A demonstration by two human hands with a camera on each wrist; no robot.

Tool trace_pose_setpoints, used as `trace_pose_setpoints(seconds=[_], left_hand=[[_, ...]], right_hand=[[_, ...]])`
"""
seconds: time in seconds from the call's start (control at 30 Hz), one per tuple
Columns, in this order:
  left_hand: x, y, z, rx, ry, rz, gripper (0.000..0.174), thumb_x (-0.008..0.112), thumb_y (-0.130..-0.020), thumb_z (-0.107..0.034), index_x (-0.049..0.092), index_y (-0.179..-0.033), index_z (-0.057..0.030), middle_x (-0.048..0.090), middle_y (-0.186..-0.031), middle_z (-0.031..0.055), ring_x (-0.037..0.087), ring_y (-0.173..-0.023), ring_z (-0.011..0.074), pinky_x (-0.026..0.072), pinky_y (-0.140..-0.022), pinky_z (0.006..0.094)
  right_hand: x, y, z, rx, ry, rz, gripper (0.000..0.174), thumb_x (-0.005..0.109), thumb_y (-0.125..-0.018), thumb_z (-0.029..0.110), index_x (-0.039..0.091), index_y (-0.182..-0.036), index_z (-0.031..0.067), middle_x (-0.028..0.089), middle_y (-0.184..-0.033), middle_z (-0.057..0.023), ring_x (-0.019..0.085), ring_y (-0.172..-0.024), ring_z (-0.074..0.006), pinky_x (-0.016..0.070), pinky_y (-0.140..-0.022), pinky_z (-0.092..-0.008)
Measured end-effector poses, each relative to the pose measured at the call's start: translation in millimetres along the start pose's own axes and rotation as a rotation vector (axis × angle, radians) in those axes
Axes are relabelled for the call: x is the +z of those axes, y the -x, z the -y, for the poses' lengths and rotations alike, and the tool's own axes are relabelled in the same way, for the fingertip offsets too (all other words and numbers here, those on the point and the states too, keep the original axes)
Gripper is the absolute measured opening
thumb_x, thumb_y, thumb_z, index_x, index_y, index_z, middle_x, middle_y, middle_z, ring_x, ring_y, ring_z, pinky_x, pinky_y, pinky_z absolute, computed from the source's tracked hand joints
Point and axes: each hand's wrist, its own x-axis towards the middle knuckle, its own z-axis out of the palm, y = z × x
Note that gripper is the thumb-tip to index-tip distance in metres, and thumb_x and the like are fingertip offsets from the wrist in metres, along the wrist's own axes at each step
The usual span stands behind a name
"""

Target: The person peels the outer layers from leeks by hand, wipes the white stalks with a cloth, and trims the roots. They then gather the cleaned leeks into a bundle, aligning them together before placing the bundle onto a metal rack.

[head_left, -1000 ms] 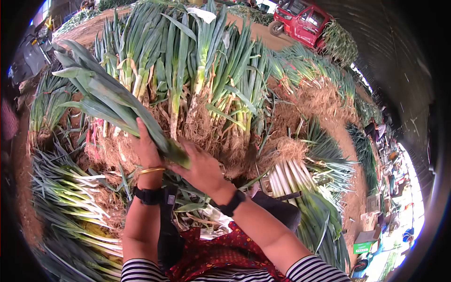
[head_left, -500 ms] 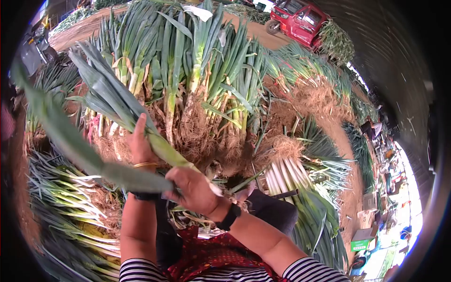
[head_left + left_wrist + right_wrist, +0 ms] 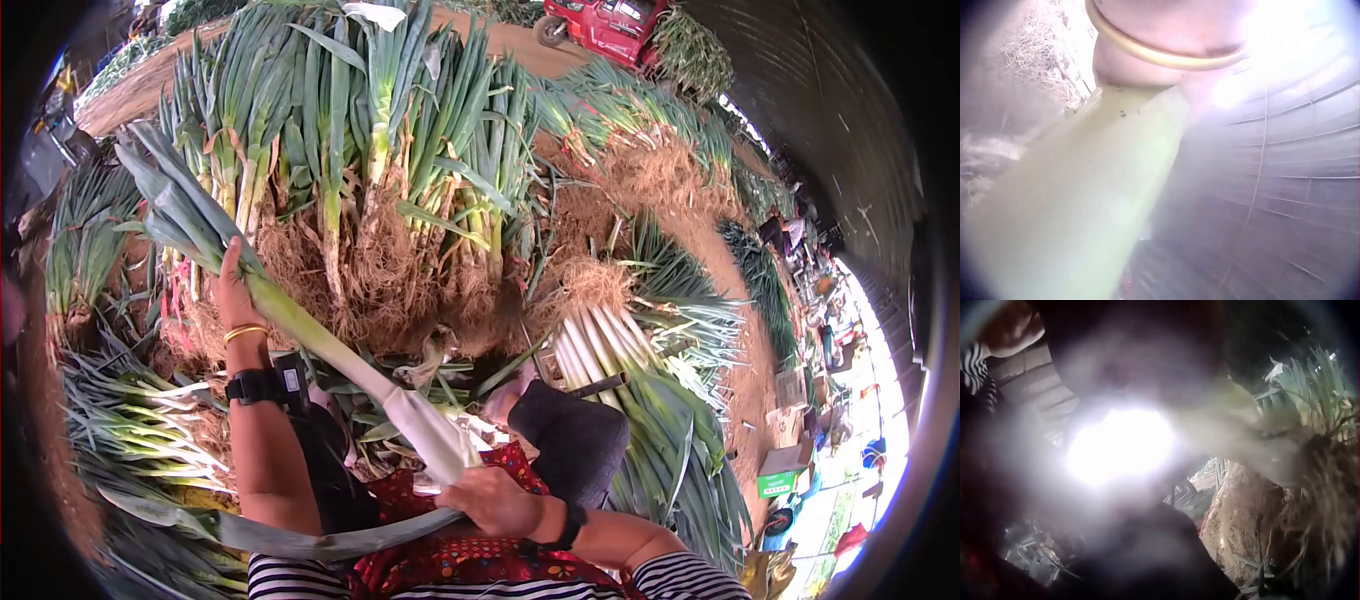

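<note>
Brace the leek (image 3: 325,342), slanting from your left hand (image 3: 236,298), fingers clamped round it, to just beside your right hand (image 3: 500,502), whose fingers grip a leaf (image 3: 300,541); draw that evenly.

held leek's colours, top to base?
Leek: bluish green at the leafy top, pale green midway, white toward the right hand. Head view best.

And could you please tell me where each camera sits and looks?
Head: on the person's head, facing forward and down at the held leek; left hand and right hand show.
Left wrist: on that wrist, facing the leek; bracelet and bare skin show.
Right wrist: on that wrist, facing partly toward upright leeks; a striped sleeve shows, glare hides much.
Shared by head and left wrist: held leek, bracelet.
</note>
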Motion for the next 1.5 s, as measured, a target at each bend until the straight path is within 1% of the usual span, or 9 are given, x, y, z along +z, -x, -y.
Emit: trace_pose_setpoints(seconds=[0.3, 0.5, 0.57, 0.7, 0.77, 0.93, 1.13, 1.27, 1.5], left_hand=[[-10, -20, 3, 0.072, -0.085, -0.105, 0.042, 0.074, -0.072, -0.029, 0.055, -0.095, 0.0, 0.057, -0.072, 0.0094, 0.054, -0.053, 0.0181, 0.0472, -0.046, 0.0287], [-43, -46, 2, 0.085, 0.044, -0.045, 0.037, 0.074, -0.073, -0.026, 0.056, -0.095, -0.0018, 0.056, -0.074, 0.0064, 0.054, -0.059, 0.0171, 0.0468, -0.051, 0.0287], [-38, -40, 0, 0.091, 0.062, -0.041, 0.035, 0.074, -0.074, -0.025, 0.057, -0.094, -0.0023, 0.055, -0.074, 0.0056, 0.054, -0.059, 0.0171, 0.0464, -0.051, 0.0285], [-36, -32, -8, 0.099, 0.029, -0.071, 0.031, 0.073, -0.075, -0.026, 0.057, -0.09, -0.004, 0.055, -0.073, 0.0049, 0.054, -0.059, 0.0166, 0.0461, -0.05, 0.028], [-35, -29, -15, 0.062, 0.093, -0.022, 0.029, 0.072, -0.075, -0.026, 0.057, -0.089, -0.0049, 0.055, -0.073, 0.0043, 0.054, -0.059, 0.0162, 0.0458, -0.05, 0.0275], [-55, -48, -20, 0.114, 0.094, -0.031, 0.027, 0.068, -0.078, -0.028, 0.057, -0.09, -0.0061, 0.055, -0.072, 0.0042, 0.054, -0.058, 0.0159, 0.0452, -0.051, 0.027], [-22, -1, -40, 0.141, 0.182, 0.082, 0.029, 0.063, -0.082, -0.03, 0.056, -0.094, -0.0044, 0.056, -0.073, 0.0046, 0.054, -0.059, 0.0165, 0.0454, -0.052, 0.0267], [-16, 18, -47, 0.176, 0.269, 0.221, 0.046, 0.054, -0.087, -0.04, 0.051, -0.109, 0.0003, 0.052, -0.077, 0.0049, 0.048, -0.065, 0.0141, 0.0407, -0.056, 0.0244], [-5, 29, -27, 0.123, 0.457, 0.627, 0.067, 0.052, -0.082, -0.054, 0.043, -0.121, -0.0004, 0.047, -0.082, 0.0029, 0.04, -0.068, 0.0121, 0.0352, -0.056, 0.024]], right_hand=[[-45, 32, 29, 0.514, -0.096, -0.123, 0.036, 0.071, -0.074, 0.035, 0.053, -0.093, 0.0096, 0.055, -0.063, -0.0042, 0.061, -0.066, -0.0236, 0.0485, -0.056, -0.0344], [-56, 43, 7, 0.582, 0.168, -0.3, 0.053, 0.068, -0.075, 0.041, 0.051, -0.107, 0.0022, 0.057, -0.105, -0.0187, 0.06, -0.086, -0.0349, 0.0516, -0.064, -0.0395], [-55, 32, 1, 0.854, 0.276, -0.134, 0.064, 0.069, -0.073, 0.04, 0.045, -0.119, 0.0037, 0.056, -0.107, -0.0189, 0.056, -0.096, -0.0375, 0.0485, -0.075, -0.0412], [-61, 43, -7, 0.831, 0.151, 0.202, 0.049, 0.069, -0.072, 0.04, 0.059, -0.106, 0.0054, 0.063, -0.087, -0.0166, 0.062, -0.083, -0.0319, 0.0495, -0.07, -0.039], [-73, 57, -6, 0.798, 0.117, 0.118, 0.04, 0.066, -0.075, 0.041, 0.062, -0.103, 0.0121, 0.064, -0.078, -0.0124, 0.064, -0.074, -0.0305, 0.0497, -0.068, -0.0385], [-111, 100, -20, 1.261, 0.126, 0.039, 0.053, 0.068, -0.075, 0.039, 0.057, -0.109, 0.0005, 0.063, -0.09, -0.0205, 0.063, -0.085, -0.0335, 0.048, -0.075, -0.0357], [-47, 66, -83, 0.619, -0.135, -0.181, 0.073, 0.072, -0.074, 0.023, 0.032, -0.131, 0.0009, 0.04, -0.13, -0.0221, 0.041, -0.12, -0.0355, 0.0375, -0.096, -0.0376], [-42, 5, -83, 0.65, 0.12, -0.025, 0.064, 0.065, -0.081, 0.03, 0.034, -0.131, 0.004, 0.041, -0.129, -0.0218, 0.048, -0.111, -0.0368, 0.0393, -0.095, -0.0377], [-24, -102, -74, 0.372, -0.246, -0.111, 0.067, 0.057, -0.084, 0.044, 0.034, -0.132, 0.0036, 0.044, -0.127, -0.0236, 0.045, -0.116, -0.0369, 0.0382, -0.096, -0.0395]])
